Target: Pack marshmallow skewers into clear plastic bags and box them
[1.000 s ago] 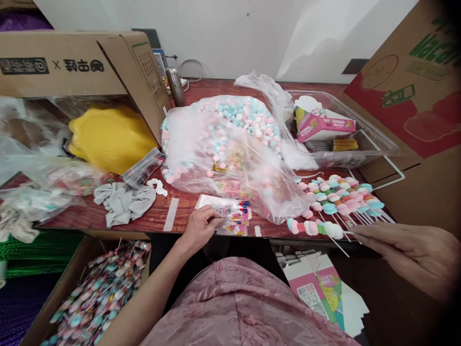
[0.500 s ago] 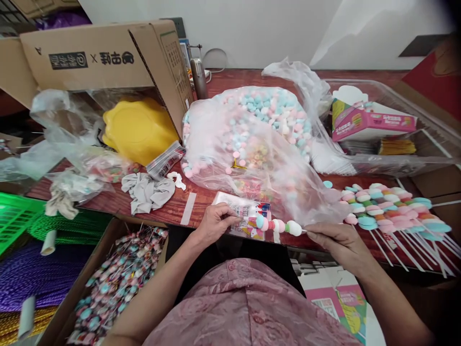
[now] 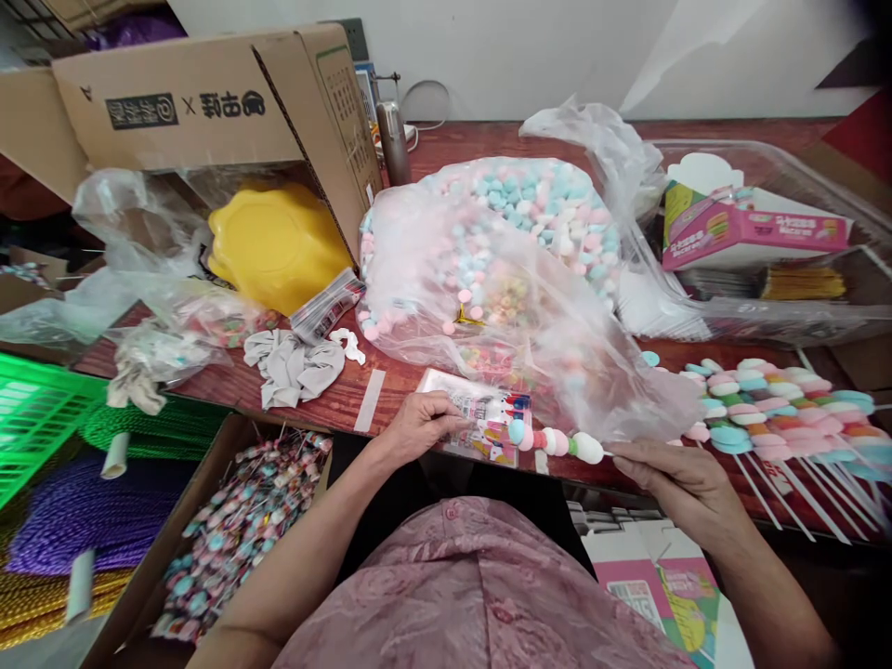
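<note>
My right hand (image 3: 679, 474) pinches the stick of a candy skewer (image 3: 554, 439) with blue, pink, green and white pieces, held level over the table's front edge. Its tip points at a stack of small clear printed bags (image 3: 480, 423) lying flat on the red-brown table (image 3: 348, 400). My left hand (image 3: 422, 426) rests on the left end of those bags, fingers curled and pinching the top one. A pile of finished candy skewers (image 3: 773, 413) lies to the right.
A large clear bag of pink, blue and white candies (image 3: 488, 251) sits behind the hands. A cardboard box (image 3: 209, 111) with a yellow lid (image 3: 275, 246) stands at left, a clear bin (image 3: 767, 242) with pink cartons at right. A floor box (image 3: 237, 530) holds wrapped skewers.
My right hand carried one skewer from the pile at the right leftward to the small bags. My left hand stayed on the bags. The view has turned left.
</note>
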A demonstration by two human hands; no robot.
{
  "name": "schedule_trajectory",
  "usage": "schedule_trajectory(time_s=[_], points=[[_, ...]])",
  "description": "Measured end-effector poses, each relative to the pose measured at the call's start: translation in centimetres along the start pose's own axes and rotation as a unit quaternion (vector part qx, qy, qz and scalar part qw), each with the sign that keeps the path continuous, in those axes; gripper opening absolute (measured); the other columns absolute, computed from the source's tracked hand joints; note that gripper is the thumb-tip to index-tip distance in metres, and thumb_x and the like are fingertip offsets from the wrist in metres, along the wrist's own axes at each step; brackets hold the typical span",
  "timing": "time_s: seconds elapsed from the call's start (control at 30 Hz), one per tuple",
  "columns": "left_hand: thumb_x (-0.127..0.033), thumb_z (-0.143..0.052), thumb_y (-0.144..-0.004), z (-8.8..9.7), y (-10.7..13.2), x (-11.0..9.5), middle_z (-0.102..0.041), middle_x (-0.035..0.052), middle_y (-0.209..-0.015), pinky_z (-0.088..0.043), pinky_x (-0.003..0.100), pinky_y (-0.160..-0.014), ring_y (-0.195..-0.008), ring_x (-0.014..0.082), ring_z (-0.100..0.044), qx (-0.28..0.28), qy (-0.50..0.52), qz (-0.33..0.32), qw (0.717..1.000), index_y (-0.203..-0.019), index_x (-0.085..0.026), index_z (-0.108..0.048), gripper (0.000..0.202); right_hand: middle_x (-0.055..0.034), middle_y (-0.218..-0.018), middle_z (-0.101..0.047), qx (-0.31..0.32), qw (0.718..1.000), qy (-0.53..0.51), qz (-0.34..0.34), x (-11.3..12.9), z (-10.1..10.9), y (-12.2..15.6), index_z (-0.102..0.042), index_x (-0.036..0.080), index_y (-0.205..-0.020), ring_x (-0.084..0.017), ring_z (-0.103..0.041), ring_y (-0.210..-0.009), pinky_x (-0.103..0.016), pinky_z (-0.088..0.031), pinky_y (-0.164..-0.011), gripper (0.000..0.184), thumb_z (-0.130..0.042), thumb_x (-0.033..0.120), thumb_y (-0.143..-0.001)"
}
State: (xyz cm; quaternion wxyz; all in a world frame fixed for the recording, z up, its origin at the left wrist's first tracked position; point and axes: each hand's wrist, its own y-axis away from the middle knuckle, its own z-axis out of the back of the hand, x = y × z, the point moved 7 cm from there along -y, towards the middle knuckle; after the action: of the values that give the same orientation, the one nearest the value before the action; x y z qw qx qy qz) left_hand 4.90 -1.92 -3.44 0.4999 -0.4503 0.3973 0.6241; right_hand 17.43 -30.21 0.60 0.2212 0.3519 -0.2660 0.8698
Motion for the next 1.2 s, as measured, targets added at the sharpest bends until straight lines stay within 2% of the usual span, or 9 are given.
schedule_trajectory(time_s=[0.13,0.27,0.53,0.73,0.97,1.2], points=[[-0.031,-0.07,-0.08,0.0,0.0,-0.2,-0.059,0.0013,-0.066,-0.04,0.023,-0.059,-0.062,0.0109,-0.053,-0.002,0.001,0.009,1.0,-0.068,-0.013,-0.072,0.022,-0.0006,-0.09,-0.076,0.011,1.0,0.01,0.027,0.5,-0.3,-0.3,-0.074,0.029,-0.101,-0.017,-0.073,-0.079,-0.025,-0.058,-0.064,0.021,-0.062,0.018,-0.088],[-0.033,-0.069,-0.081,-0.1,0.1,-0.5,-0.06,0.0017,-0.067,-0.04,0.022,-0.059,-0.062,0.011,-0.053,0.002,-0.008,0.008,1.0,-0.068,-0.014,-0.072,0.024,-0.0016,-0.087,-0.076,0.03,0.998,0.04,0.039,1.0,-0.3,-0.5,-0.074,0.027,-0.102,-0.018,-0.072,-0.075,-0.025,-0.057,-0.059,0.022,-0.059,0.018,-0.089],[-0.037,-0.069,-0.081,-0.1,0.1,-0.3,-0.059,0.0014,-0.066,-0.041,0.023,-0.061,-0.062,0.0114,-0.053,-0.008,-0.03,-0.014,0.999,-0.067,-0.014,-0.071,0.027,0.0027,-0.086,-0.075,0.008,0.996,0.037,0.077,2.7,1.1,-0.4,-0.068,0.038,-0.115,-0.018,-0.072,-0.076,-0.026,-0.056,-0.058,0.037,-0.059,0.014,-0.088],[-0.038,-0.068,-0.082,-0.2,0.2,-0.3,-0.06,0.0016,-0.067,-0.041,0.023,-0.061,-0.064,0.0114,-0.053,-0.004,-0.044,-0.026,0.999,-0.067,-0.015,-0.071,0.027,0.0,-0.083,-0.073,0.043,0.989,0.106,0.095,2.4,0.1,-0.4,-0.07,0.028,-0.112,-0.014,-0.068,-0.067,-0.023,-0.051,-0.055,0.029,-0.057,0.014,-0.09],[-0.035,-0.066,-0.085,-0.5,0.2,-0.7,-0.059,0.0014,-0.065,-0.04,0.023,-0.062,-0.064,0.0119,-0.054,0.013,-0.083,-0.054,0.995,-0.067,-0.015,-0.071,0.026,-0.001,-0.078,-0.07,0.022,0.958,0.252,0.132,3.7,0.2,-0.3,-0.071,0.023,-0.106,-0.013,-0.062,-0.061,-0.025,-0.045,-0.055,0.025,-0.052,0.015,-0.091],[-0.032,-0.063,-0.087,-0.9,0.4,-1.3,-0.063,0.0027,-0.069,-0.042,0.025,-0.067,-0.07,0.014,-0.056,0.037,-0.125,-0.089,0.988,-0.073,-0.018,-0.074,0.023,-0.0007,-0.074,-0.065,0.032,0.947,0.268,0.172,5.1,-0.6,-0.4,-0.068,0.022,-0.111,-0.013,-0.06,-0.064,-0.025,-0.044,-0.057,0.033,-0.049,0.008,-0.089]])
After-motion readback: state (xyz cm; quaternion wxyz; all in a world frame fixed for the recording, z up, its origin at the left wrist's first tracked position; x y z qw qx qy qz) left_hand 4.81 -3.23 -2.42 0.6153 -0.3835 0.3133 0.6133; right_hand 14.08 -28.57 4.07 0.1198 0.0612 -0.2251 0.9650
